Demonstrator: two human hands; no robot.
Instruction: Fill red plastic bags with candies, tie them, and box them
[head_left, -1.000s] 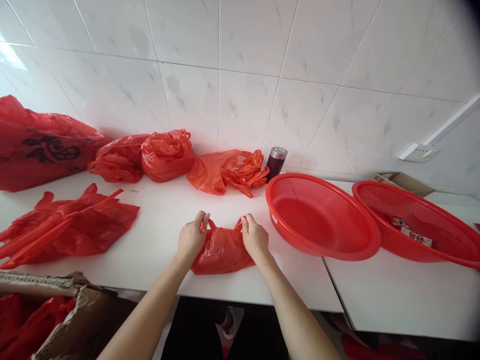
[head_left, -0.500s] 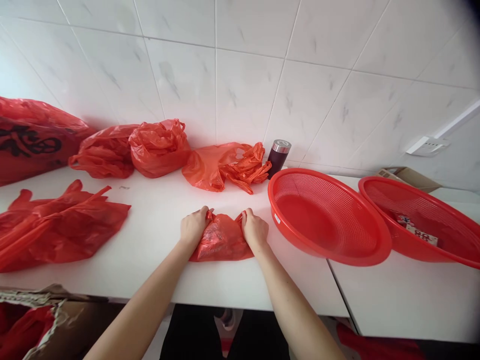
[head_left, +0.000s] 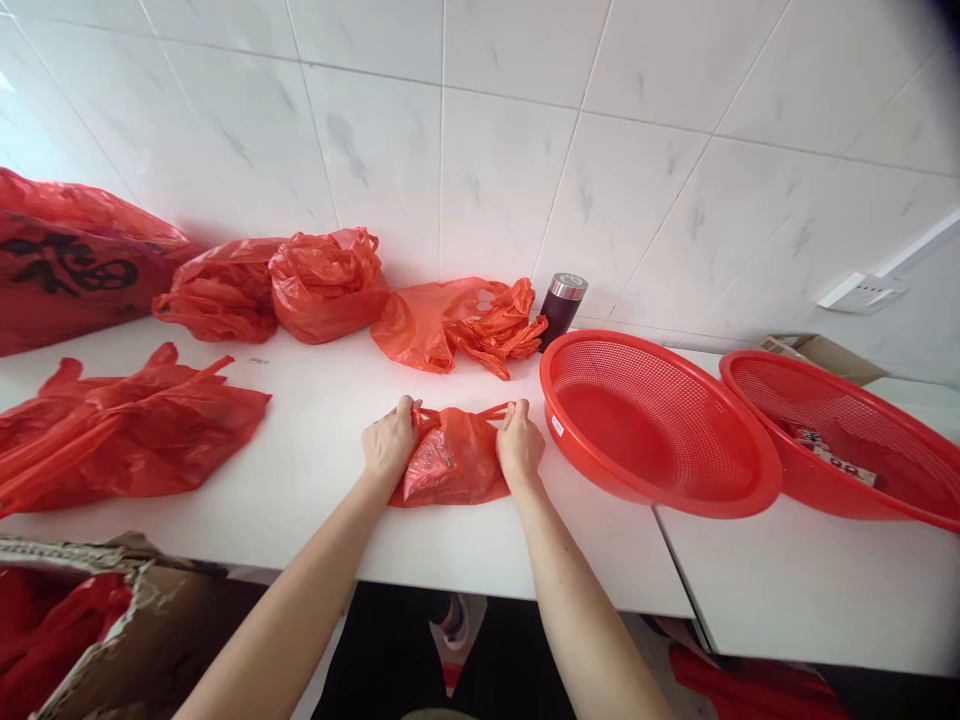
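Observation:
A small red plastic bag (head_left: 454, 460) with something bulky inside rests on the white table (head_left: 322, 450) in front of me. My left hand (head_left: 391, 438) is closed on the bag's left handle. My right hand (head_left: 519, 440) pinches the handle on the other side. Both handles are drawn outward, and the bag's top edge is stretched between my hands. What the bag contains cannot be made out through the thin plastic.
Other red plastic bags (head_left: 326, 290) line the wall, with another bag (head_left: 150, 430) at left. A dark thermos (head_left: 561, 312) stands behind a red colander (head_left: 637, 430). A second colander (head_left: 900, 420) holds patterned pieces. An open cardboard box (head_left: 157, 620) is below the table, left.
My hands have pulled the handles further apart, so the strips now show taut above the bag. The camera view has shifted slightly.

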